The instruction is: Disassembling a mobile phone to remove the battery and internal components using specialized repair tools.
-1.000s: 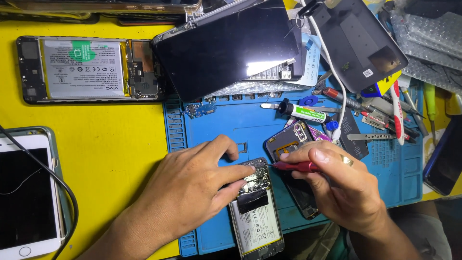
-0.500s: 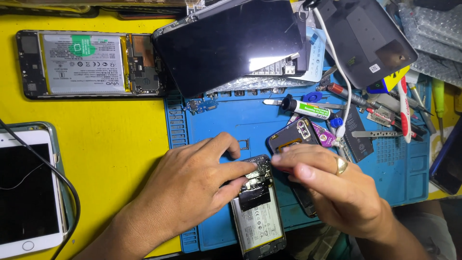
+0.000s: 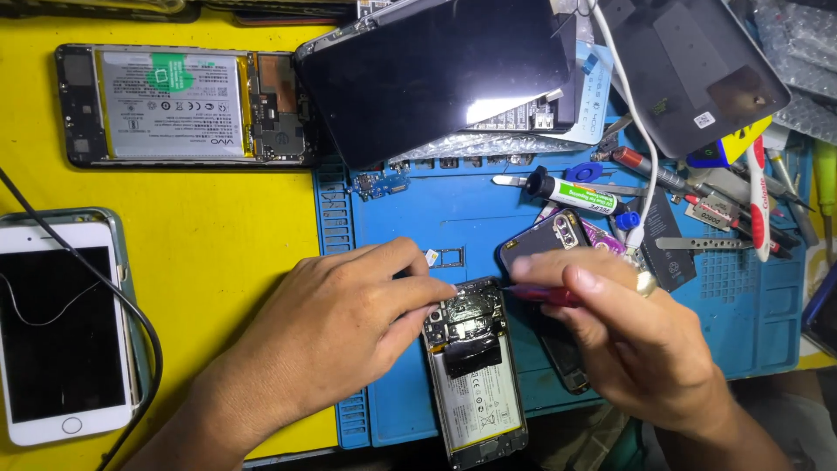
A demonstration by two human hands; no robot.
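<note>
An opened phone lies back-off on the blue repair mat, its battery and circuit board showing. My left hand rests on the mat with its fingertips pressed against the phone's upper left edge. My right hand grips a red-handled screwdriver whose tip is at the board near the phone's top. A ring sits on one finger of that hand. A dark phone back cover lies just behind my right hand.
A second opened phone lies at the back left on the yellow table. A white phone with a cable sits at left. Dark screens, a tablet back, a glue tube, tweezers and several tools crowd the back right.
My right hand has shifted slightly left over the opened phone, bringing the screwdriver to its board. My left hand stays on the phone's edge.
</note>
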